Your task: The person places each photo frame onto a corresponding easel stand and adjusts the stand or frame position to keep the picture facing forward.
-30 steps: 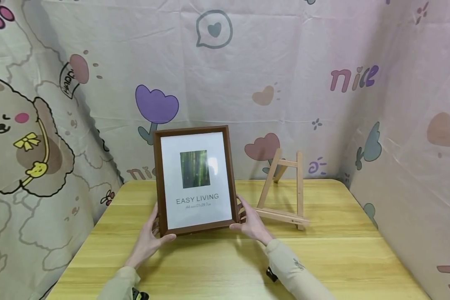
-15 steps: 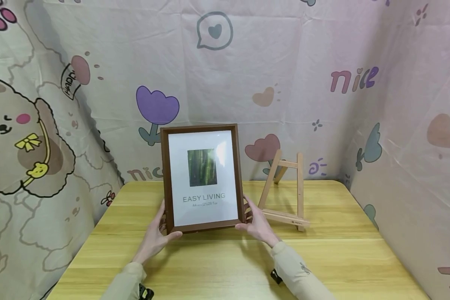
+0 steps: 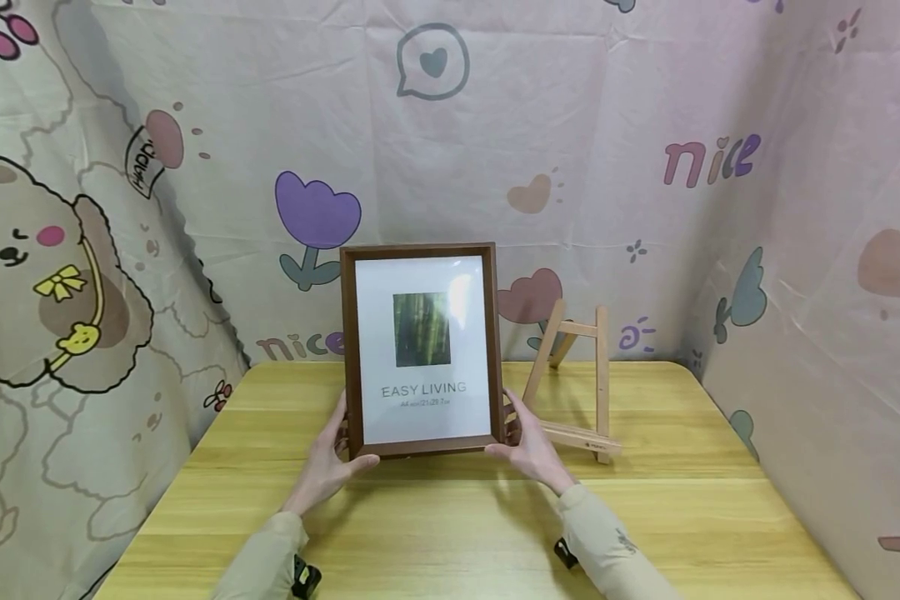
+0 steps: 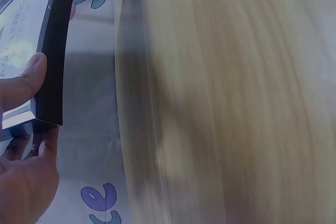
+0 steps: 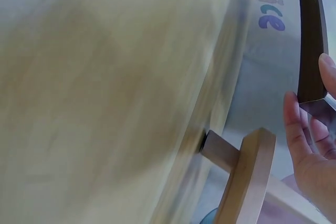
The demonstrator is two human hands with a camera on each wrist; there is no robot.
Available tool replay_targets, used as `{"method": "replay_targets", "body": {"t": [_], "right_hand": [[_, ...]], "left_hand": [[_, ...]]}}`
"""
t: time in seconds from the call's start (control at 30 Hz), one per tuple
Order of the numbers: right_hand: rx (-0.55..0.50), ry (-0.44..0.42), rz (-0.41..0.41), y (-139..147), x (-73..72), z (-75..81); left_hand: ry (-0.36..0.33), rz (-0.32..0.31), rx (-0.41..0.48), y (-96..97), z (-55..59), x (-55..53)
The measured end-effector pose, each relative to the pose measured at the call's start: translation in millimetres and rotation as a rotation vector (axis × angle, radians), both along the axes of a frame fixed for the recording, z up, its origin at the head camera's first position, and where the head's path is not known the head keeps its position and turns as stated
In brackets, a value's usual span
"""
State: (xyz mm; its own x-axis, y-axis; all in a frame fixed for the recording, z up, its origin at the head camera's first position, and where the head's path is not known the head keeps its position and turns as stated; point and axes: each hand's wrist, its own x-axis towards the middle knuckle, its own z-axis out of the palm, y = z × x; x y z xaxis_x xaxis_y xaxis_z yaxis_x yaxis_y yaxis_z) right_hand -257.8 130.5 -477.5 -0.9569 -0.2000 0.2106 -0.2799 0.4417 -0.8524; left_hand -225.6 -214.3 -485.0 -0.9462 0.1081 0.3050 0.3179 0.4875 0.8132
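Observation:
A brown picture frame (image 3: pixel 424 350) with a white insert reading EASY LIVING stands nearly upright in the head view, held up off the table between two hands. The left hand (image 3: pixel 327 458) grips its lower left corner, thumb on the front and fingers behind; the left wrist view shows that thumb (image 4: pixel 30 80) on the frame's edge. At the lower right corner the right hand (image 3: pixel 531 446) holds it the same way, its fingers (image 5: pixel 296 129) behind the frame in the right wrist view. Just right of the right hand stands a small wooden easel (image 3: pixel 602 375), its left part partly hidden.
The light wooden table (image 3: pixel 435 533) spans the lower head view. Behind it hangs a printed curtain (image 3: pixel 592 100), with more cloth at both sides. In the right wrist view, the easel's wood (image 5: pixel 247 177) is close below the right hand.
Both hands have carried the picture frame to the right and slightly up, closer to the easel. The frame has turned to stand straighter. The easel stays in place.

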Motion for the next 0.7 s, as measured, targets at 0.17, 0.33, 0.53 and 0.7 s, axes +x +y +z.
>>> {"method": "replay_targets", "body": {"t": [0.17,0.33,0.53,0.7], "right_hand": [[-0.011,0.02,0.006,6.2,0.4,1.6],[0.005,0.043,0.0,13.7,1.4,2.6],[0.028,0.043,-0.038,21.7,3.7,3.3],[0.054,0.033,-0.062,28.0,5.8,2.8]], "left_hand": [[0.006,-0.026,0.011,6.0,2.5,-3.7],[0.027,-0.035,-0.014,12.8,3.7,-7.8],[0.05,-0.04,-0.038,20.0,4.4,-11.9],[0.044,-0.053,-0.023,25.0,5.7,-13.9]]}}
